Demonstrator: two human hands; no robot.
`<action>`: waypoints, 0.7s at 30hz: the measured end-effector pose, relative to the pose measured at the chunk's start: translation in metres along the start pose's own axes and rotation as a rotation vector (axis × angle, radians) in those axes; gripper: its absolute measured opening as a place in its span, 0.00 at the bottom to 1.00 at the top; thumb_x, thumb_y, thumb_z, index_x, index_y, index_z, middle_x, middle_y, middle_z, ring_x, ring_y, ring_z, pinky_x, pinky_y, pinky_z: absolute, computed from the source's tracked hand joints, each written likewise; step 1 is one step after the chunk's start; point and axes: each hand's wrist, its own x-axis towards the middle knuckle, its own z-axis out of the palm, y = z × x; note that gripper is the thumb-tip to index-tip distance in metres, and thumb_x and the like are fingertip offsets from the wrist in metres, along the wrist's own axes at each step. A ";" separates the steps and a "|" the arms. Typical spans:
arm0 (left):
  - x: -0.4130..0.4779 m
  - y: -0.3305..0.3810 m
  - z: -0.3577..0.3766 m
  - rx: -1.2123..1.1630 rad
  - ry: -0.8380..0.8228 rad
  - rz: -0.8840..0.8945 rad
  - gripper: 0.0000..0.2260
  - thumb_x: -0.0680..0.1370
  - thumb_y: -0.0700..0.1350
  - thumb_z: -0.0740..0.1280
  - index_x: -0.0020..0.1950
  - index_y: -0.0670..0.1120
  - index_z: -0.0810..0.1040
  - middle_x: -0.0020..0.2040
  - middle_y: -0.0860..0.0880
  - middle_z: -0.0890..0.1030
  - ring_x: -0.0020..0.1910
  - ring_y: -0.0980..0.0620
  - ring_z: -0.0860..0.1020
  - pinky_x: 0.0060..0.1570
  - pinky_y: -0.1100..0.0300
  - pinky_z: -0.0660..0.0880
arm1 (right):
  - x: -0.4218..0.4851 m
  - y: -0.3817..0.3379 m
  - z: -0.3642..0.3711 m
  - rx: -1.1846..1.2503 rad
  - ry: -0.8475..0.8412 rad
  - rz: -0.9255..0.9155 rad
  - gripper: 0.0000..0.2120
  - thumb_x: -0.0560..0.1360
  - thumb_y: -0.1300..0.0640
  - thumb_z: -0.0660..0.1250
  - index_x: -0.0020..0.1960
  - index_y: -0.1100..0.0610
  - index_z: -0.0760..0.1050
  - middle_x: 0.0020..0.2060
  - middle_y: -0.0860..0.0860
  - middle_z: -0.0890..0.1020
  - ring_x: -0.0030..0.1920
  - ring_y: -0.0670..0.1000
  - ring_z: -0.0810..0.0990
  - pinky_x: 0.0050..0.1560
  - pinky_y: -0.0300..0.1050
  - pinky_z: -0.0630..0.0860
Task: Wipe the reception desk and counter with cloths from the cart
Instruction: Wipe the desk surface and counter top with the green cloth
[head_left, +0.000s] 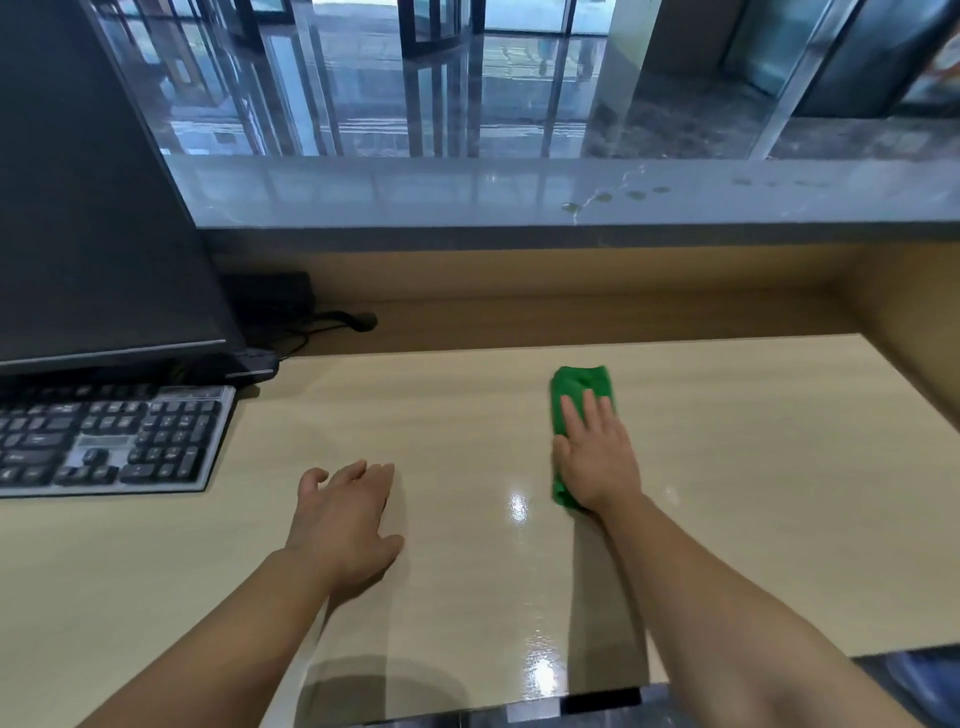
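Observation:
A folded green cloth (581, 395) lies on the light wooden reception desk (467, 405), right of centre. My right hand (597, 457) presses flat on the cloth with straight fingers, covering its near half. My left hand (345, 525) rests palm down on the bare desk to the left, fingers relaxed and holding nothing. Behind the desk runs the raised grey stone counter (415, 192), with a few small wet spots (605, 198) on its right part.
A dark monitor (98, 208) stands at the back left with a black keyboard (109, 441) in front of it. Cables and a black box (275, 296) lie behind the monitor's base. The desk's near edge (571, 699) is below my arms.

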 end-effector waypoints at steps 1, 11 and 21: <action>0.000 0.003 0.001 -0.007 0.003 0.006 0.32 0.73 0.57 0.64 0.75 0.51 0.59 0.72 0.55 0.68 0.77 0.54 0.55 0.70 0.50 0.49 | -0.001 0.021 -0.003 0.002 0.003 0.071 0.28 0.83 0.47 0.45 0.80 0.51 0.41 0.79 0.55 0.42 0.78 0.56 0.39 0.77 0.51 0.43; -0.012 0.017 0.010 -0.033 -0.026 -0.011 0.32 0.75 0.55 0.62 0.77 0.51 0.57 0.74 0.53 0.67 0.77 0.54 0.54 0.70 0.50 0.50 | -0.045 0.005 0.007 0.075 0.029 0.301 0.28 0.83 0.50 0.45 0.80 0.54 0.39 0.78 0.57 0.40 0.78 0.58 0.38 0.77 0.53 0.43; -0.036 0.027 -0.003 -0.136 -0.034 -0.155 0.27 0.72 0.47 0.63 0.72 0.50 0.66 0.58 0.51 0.77 0.64 0.51 0.71 0.57 0.54 0.59 | -0.135 -0.107 0.035 0.037 -0.055 -0.247 0.31 0.80 0.51 0.51 0.80 0.55 0.45 0.78 0.58 0.44 0.78 0.60 0.45 0.75 0.55 0.49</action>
